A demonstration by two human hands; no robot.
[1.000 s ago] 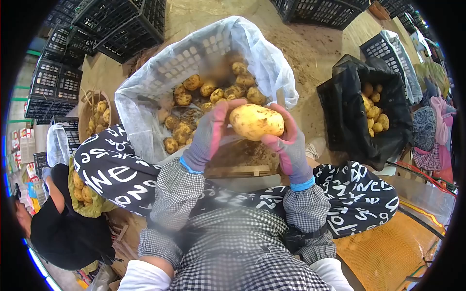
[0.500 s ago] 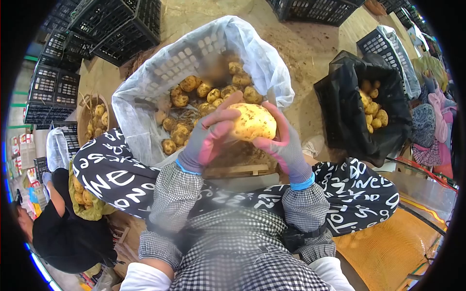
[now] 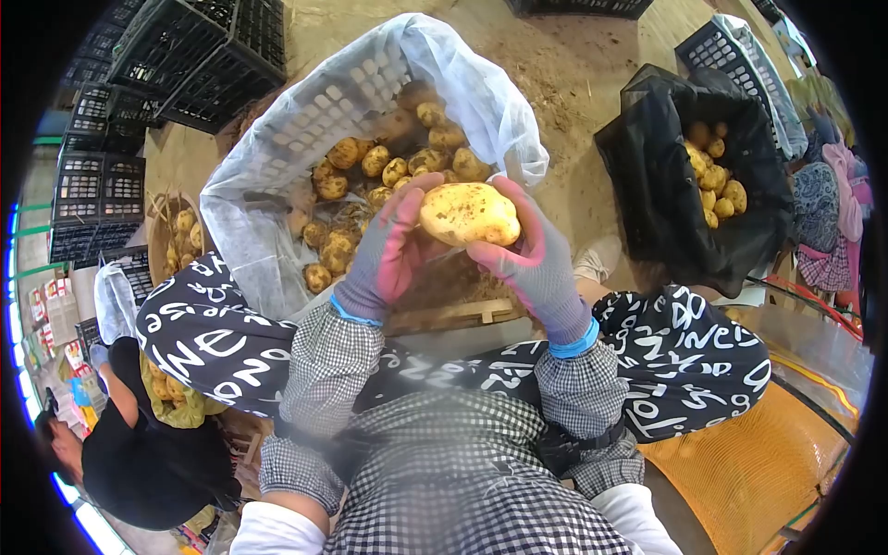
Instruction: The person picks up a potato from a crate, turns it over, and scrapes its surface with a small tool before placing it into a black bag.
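A large yellow potato with brown dirt specks is held up between my two gloved hands. My left hand, in a grey and pink glove, has its fingers against the potato's left end. My right hand grips the right end, thumb in front and fingers behind. Just beyond and below them stands a crate lined with white cloth. Several dirt-covered potatoes lie inside it, the nearest ones partly hidden by my hands.
To the right stands a black-lined container with smaller potatoes. Black plastic crates are stacked at upper left. A basket of potatoes sits left of the white-lined crate. A person in black is at lower left.
The potato has been turned, showing a different side, and has shifted slightly left in view. My left fingers have closed in on its left end. The whole view has shifted a little.
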